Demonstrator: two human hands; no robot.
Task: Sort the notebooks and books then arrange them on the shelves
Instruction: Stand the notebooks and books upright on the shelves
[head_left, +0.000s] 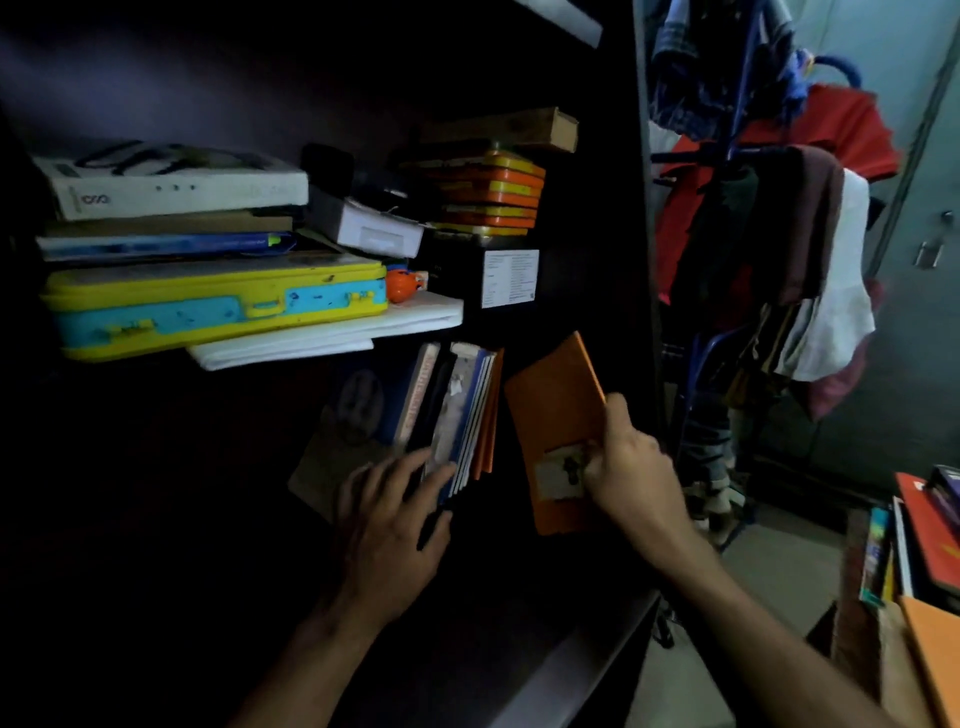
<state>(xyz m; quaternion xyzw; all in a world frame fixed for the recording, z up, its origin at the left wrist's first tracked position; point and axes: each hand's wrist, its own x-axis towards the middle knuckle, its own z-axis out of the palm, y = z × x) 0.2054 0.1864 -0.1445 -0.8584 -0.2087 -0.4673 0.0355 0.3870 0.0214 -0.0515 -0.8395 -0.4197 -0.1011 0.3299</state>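
Note:
Inside a dark cabinet, a row of books and notebooks (457, 410) stands upright on the lower shelf (550, 582). My left hand (387, 519) presses flat against their front edges with straight fingers. My right hand (631, 467) grips an orange notebook (556, 415) with a white label, tilted, just right of the row and apart from it. More books (924, 540) lie stacked at the far right edge of the view.
The upper shelf holds a yellow and blue case (208, 306), white papers (332, 332), a white box (166, 187), orange tins (493, 192) and a black box (498, 275). A clothes rack (769, 249) with hanging garments stands to the right of the cabinet wall.

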